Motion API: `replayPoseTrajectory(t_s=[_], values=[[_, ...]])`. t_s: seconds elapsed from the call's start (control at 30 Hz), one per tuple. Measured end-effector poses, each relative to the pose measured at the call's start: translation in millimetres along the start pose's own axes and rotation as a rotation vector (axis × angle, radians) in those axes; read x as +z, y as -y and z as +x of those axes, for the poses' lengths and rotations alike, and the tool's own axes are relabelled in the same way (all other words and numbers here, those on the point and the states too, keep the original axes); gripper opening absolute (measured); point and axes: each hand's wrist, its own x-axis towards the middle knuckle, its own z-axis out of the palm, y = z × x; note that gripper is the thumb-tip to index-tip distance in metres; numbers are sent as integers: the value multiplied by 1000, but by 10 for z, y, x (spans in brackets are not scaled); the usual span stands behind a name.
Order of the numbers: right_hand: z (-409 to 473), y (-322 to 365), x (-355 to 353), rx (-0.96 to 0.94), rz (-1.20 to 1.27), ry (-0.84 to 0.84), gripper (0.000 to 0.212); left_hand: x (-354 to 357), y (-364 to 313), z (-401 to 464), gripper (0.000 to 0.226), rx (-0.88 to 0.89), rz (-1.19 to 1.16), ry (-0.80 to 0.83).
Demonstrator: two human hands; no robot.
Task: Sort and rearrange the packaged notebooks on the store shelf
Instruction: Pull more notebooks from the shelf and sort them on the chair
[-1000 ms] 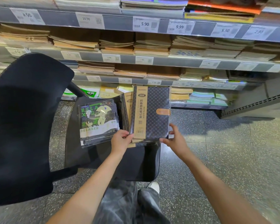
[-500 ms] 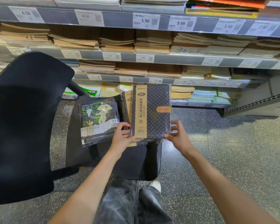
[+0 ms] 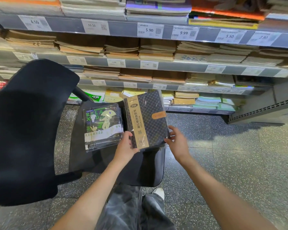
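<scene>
One notebook [image 3: 150, 118] between left hand [image 3: 125, 145] and right hand [image 3: 177, 141]

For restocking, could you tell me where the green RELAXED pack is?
Head view: the pack lies on the chair seat, left of the navy checked notebook.

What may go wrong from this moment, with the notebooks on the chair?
1. The dark checked notebook is in glossy wrap. The left hand grips only its lower corner and the right hand just touches its edge, so it may slip to the floor.
2. The green notebook stack lies unevenly on the chair seat; a nudge might slide it off.
</scene>
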Motion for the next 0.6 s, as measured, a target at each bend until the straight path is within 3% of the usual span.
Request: replayPoseTrajectory(t_s=[0.1, 0.6], values=[[6, 106, -127, -18, -120, 8, 47, -102, -116, 2, 42, 11, 186, -33], [-236, 1340, -1198, -245, -322, 169, 34, -773, -1601, -235, 31, 181, 314, 157]])
